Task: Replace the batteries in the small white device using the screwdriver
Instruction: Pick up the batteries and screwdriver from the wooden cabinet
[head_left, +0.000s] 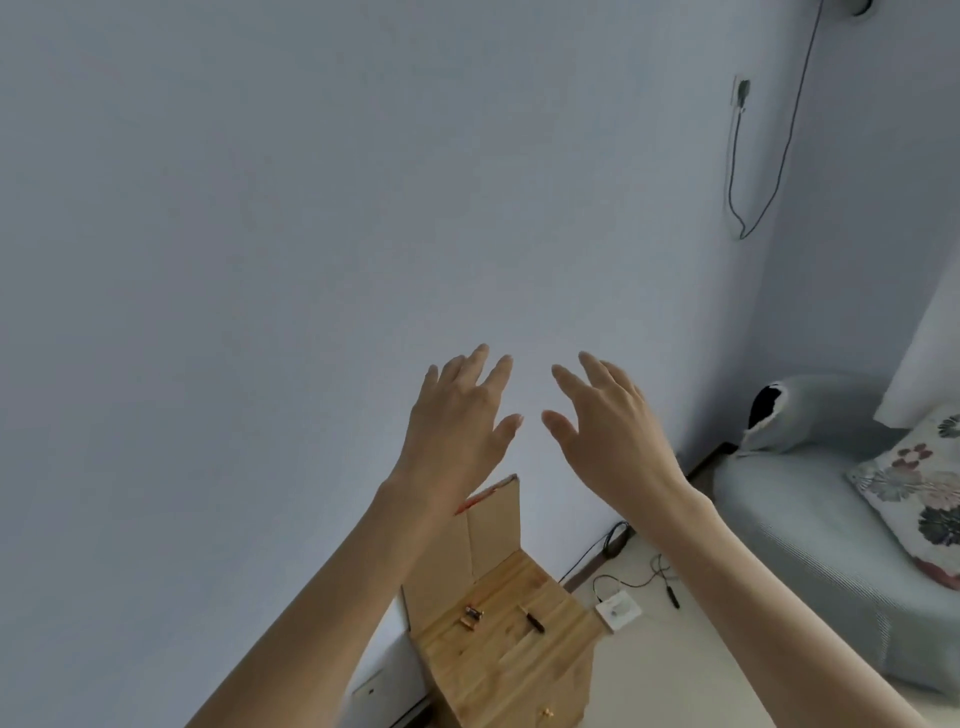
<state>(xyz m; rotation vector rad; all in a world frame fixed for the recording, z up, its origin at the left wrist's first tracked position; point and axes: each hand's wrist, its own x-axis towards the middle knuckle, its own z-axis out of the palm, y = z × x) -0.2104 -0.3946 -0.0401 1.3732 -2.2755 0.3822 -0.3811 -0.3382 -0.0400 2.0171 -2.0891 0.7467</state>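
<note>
Both hands were raised before the pale wall, empty, fingers spread: left hand (460, 415), right hand (608, 421). Neither touched anything. The small wooden side table (519, 670) stood well below them. On its top lay a dark-handled screwdriver (532, 619), long axis running from the table's back towards its right front, and left of it two small brass-coloured batteries (471, 617). A small white square device (618, 613) lay on the floor just right of the table. By my judgement, the right hand was the better placed for device and screwdriver.
</note>
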